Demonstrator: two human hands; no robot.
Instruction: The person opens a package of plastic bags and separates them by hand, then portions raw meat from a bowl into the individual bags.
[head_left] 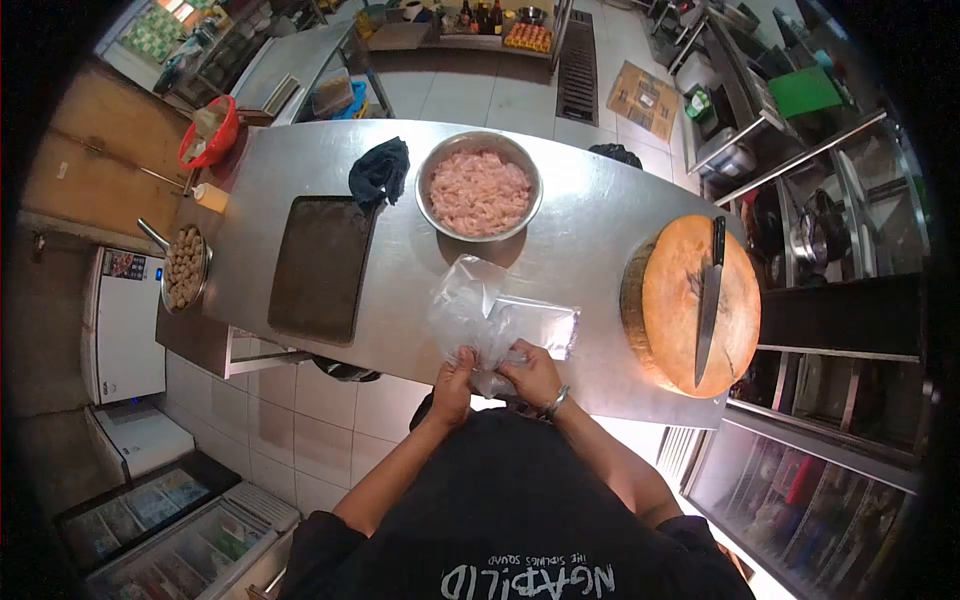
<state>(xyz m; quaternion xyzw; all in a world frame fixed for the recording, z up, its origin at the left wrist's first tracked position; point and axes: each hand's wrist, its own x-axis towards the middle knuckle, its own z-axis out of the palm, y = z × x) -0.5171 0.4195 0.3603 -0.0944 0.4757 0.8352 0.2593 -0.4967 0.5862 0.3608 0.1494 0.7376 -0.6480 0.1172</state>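
Both my hands grip a clear plastic bag (470,305) at the near edge of the steel table (590,215). My left hand (455,375) pinches the bag's near left side; my right hand (530,372), with a bracelet on the wrist, pinches its near right side. More flat clear bags (540,325) lie just right of it. A steel bowl (432,200) full of raw pale pink meat strips (480,192) stands beyond the bag.
A dark baking tray (320,268) lies at the left, a black cloth (380,172) beside it. A round wooden chopping block (660,300) carries a long knife (710,300) at the right. A pan of brown balls (184,268) and a red bowl (210,135) sit far left.
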